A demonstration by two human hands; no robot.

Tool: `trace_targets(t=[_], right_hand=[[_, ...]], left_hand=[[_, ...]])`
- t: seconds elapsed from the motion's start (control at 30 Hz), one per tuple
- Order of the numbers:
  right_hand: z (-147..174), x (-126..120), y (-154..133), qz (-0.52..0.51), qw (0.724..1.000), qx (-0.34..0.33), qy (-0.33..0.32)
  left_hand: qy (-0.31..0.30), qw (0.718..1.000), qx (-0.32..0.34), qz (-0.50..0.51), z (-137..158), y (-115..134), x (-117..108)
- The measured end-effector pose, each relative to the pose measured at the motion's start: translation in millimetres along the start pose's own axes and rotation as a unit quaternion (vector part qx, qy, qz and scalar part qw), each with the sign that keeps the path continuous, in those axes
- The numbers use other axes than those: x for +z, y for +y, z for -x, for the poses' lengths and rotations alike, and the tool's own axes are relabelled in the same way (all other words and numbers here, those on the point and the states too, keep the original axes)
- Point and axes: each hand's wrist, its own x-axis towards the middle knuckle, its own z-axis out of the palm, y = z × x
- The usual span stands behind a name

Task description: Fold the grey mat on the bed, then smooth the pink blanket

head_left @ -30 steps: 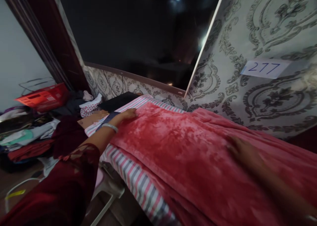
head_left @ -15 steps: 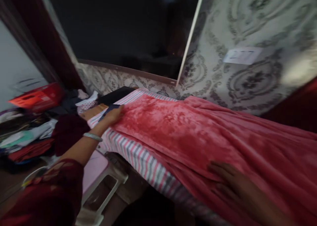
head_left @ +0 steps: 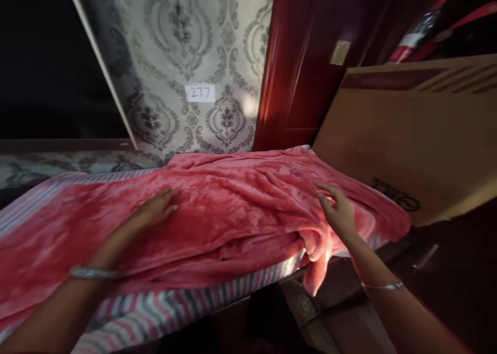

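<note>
A plush red-pink blanket [head_left: 217, 204] lies over a striped cloth [head_left: 155, 312] on a long low surface. Its left part is fairly smooth; the right part is bunched in folds, and one corner hangs over the front edge. My left hand [head_left: 157, 209] rests on the blanket's middle with the fingers stretched out. Over the crumpled right end is my right hand [head_left: 338, 213], its thumb and fingers apart and close to the fabric. I see no cloth gripped in either hand.
A large cardboard box [head_left: 411, 136] stands against the blanket's right end, with a bottle [head_left: 419, 30] behind it. A dark screen [head_left: 58, 64] is at the left, and a red wooden door [head_left: 295, 64] rises behind. A paper label [head_left: 200, 92] reading 277 is on the patterned wall.
The view has swung right, bringing the door and box into sight. My left hand has left the blanket's left end for its middle, and my right hand has moved to the bunched right end.
</note>
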Motion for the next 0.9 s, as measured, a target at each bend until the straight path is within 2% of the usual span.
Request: trace_targets(t=[0.1,0.23,0.33,0.5,0.6,0.67,0.77,0.8,0.83,0.9], right_hand=[[-22.0,-24.2,58.7,0.066,0.994,0.072,0.042],[-27.5,-40.8,117.5,0.129,0.975,0.177,0.045],[-13.2,-39.7,136.8,0.182,0.951,0.250,0.012],[2.1,-36.7,138.4,0.216,0.936,0.277,-0.032],[-11.0,-45.1,122.0,0.241,0.930,0.273,-0.061],[-22.6,-50.8,96.0,0.216,0.949,0.228,-0.023],[-23.8,-46.6,32.2,0.113,0.989,0.060,0.075],[-16.6,-40.1,7.3,0.074,0.994,-0.006,0.080],[-5.6,-31.1,-17.3,0.040,0.995,-0.059,0.065],[25.4,-8.0,-59.8,-0.015,0.991,-0.135,-0.020]], left_hand=[[-0.033,0.998,0.035,-0.028,-26.1,38.0,18.8],[-0.003,0.995,0.046,-0.088,-33.4,72.0,47.7],[0.022,0.993,0.049,-0.106,-27.8,74.8,60.8],[0.055,0.993,0.056,-0.088,-26.3,71.6,60.5],[0.061,0.993,0.055,-0.086,-27.8,73.3,58.1],[0.061,0.993,0.058,-0.088,-28.5,73.0,58.7],[0.061,0.992,0.067,-0.093,-29.9,69.6,62.5],[0.061,0.991,0.071,-0.095,-30.4,68.3,64.1],[0.060,0.991,0.074,-0.099,-31.0,67.2,65.5],[0.060,0.990,0.071,-0.108,-31.9,66.1,67.3]])
